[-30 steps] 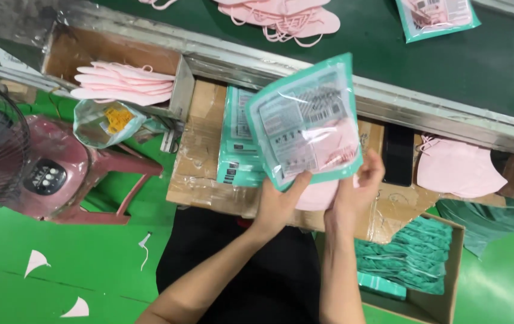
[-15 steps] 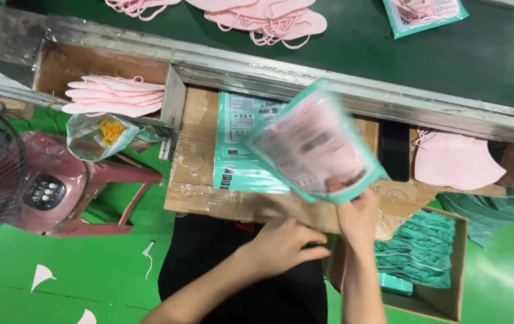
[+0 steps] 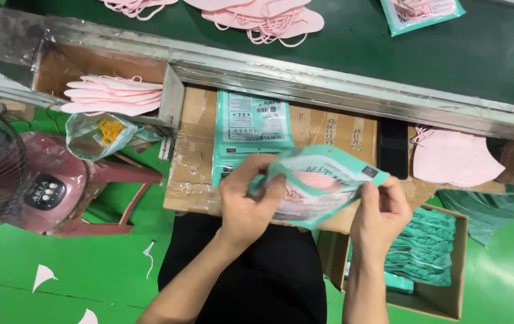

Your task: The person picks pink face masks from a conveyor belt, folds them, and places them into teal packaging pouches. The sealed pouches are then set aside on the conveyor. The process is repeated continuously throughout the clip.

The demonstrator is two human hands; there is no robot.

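Both hands hold a teal-edged plastic pouch [image 3: 323,180] with pink face masks inside, low over a cardboard box top [image 3: 192,162]. My left hand [image 3: 246,201] grips the pouch's left end, fingers wrapped over it. My right hand [image 3: 383,211] pinches its right end. Just behind the pouch lies a stack of flat teal pouches [image 3: 251,123] on the cardboard.
Pink masks lie stacked in a box at left [image 3: 113,96], at right [image 3: 453,157], and on the dark green conveyor belt [image 3: 353,42] beyond a metal rail. A carton of teal pouches [image 3: 431,252] sits lower right. A pink stool with a fan [image 3: 47,192] stands left.
The pouch has come down from upright in front of me to nearly flat over the cardboard. My left hand, which had dropped away, is back on the pouch's left end.
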